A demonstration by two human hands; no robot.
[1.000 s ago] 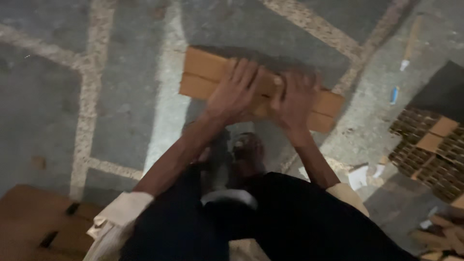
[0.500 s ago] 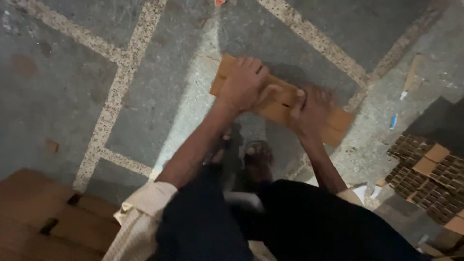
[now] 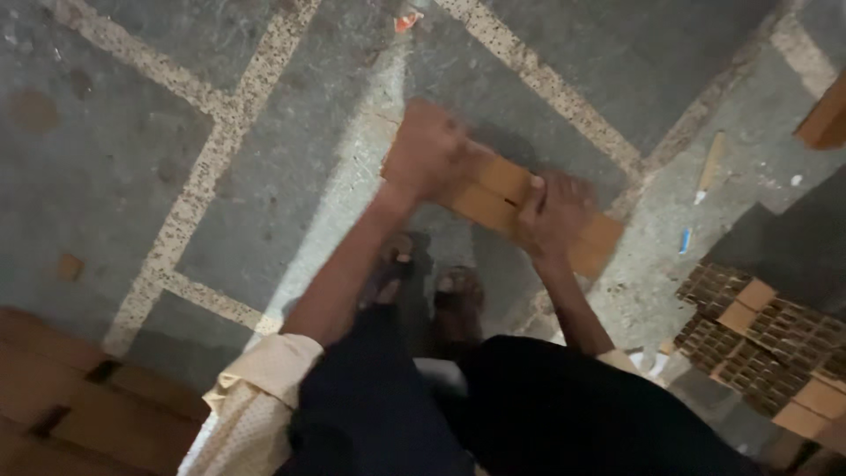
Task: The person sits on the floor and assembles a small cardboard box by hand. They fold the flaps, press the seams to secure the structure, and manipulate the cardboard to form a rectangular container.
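Note:
A flat brown cardboard piece (image 3: 495, 196) lies on the grey stone floor ahead of my feet. My left hand (image 3: 429, 152) presses down on its left end, fingers curled over the edge. On the right half rests my right hand (image 3: 555, 214), fingers bent along a fold line. Both arms reach forward over my dark trousers, and both hands are blurred by motion. My sandalled feet (image 3: 432, 286) stand just behind the cardboard.
Flat cardboard sheets (image 3: 79, 397) are stacked at the lower left. Cardboard grid dividers (image 3: 758, 326) lie at the right. A small stick (image 3: 708, 167), a blue scrap (image 3: 685, 240) and a red scrap (image 3: 406, 21) lie on the floor. Pale inlaid strips cross the floor.
The view has shifted so the cardboard sits further right and lower. My left hand has slid toward the cardboard's left end while the right stays on the right half.

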